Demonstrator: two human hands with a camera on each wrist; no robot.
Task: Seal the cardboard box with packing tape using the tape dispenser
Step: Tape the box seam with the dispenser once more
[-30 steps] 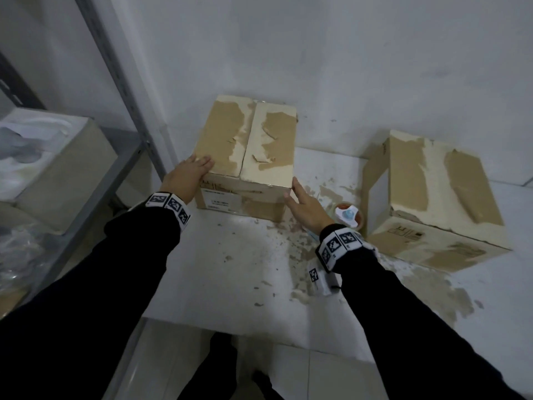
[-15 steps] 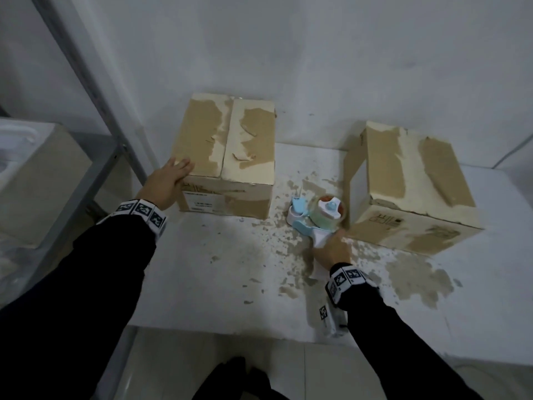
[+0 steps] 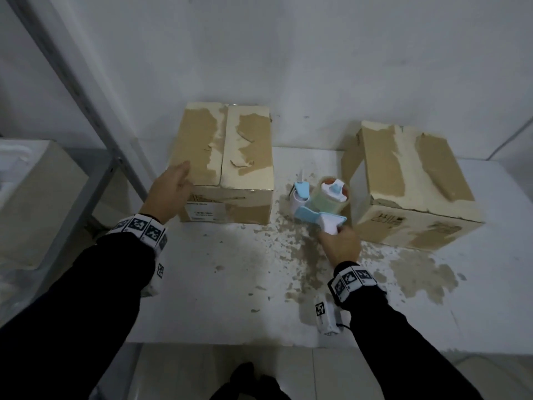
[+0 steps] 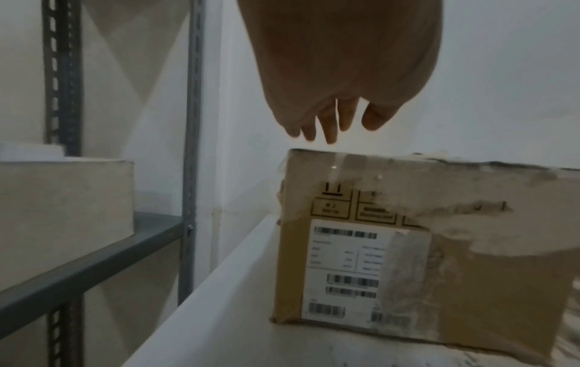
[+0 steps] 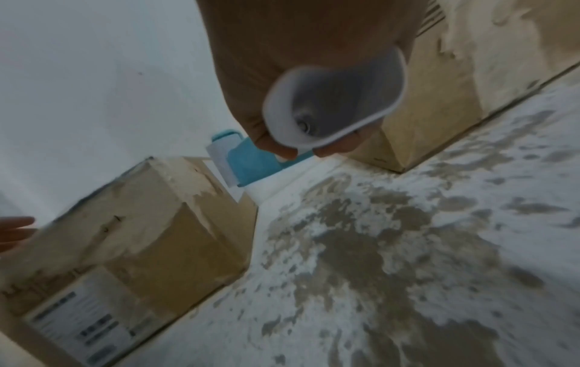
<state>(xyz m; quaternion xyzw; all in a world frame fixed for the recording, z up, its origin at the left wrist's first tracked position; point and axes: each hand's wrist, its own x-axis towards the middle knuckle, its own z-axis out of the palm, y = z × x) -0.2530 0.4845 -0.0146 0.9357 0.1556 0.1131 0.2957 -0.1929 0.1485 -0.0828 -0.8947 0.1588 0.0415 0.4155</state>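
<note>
A worn cardboard box (image 3: pixel 227 160) with its two top flaps closed stands at the back left of the white table (image 3: pixel 219 284). My left hand (image 3: pixel 170 192) hovers with straight fingers at the box's front left top corner (image 4: pixel 301 159), just above it in the left wrist view. My right hand (image 3: pixel 340 243) grips the white handle (image 5: pixel 332 109) of a blue and white tape dispenser (image 3: pixel 317 203) with a clear tape roll. The dispenser is between the two boxes, close to the table.
A second worn cardboard box (image 3: pixel 409 183) stands at the right, close to the dispenser. A grey metal shelf post (image 3: pixel 86 105) and shelf with a pale box (image 3: pixel 37 203) are at the left. The wall is right behind the boxes. The tabletop is stained with brown patches (image 3: pixel 305 255).
My right hand left the box's right corner, went right and took the tape dispenser's handle. My left hand lifted slightly off the box's left edge.
</note>
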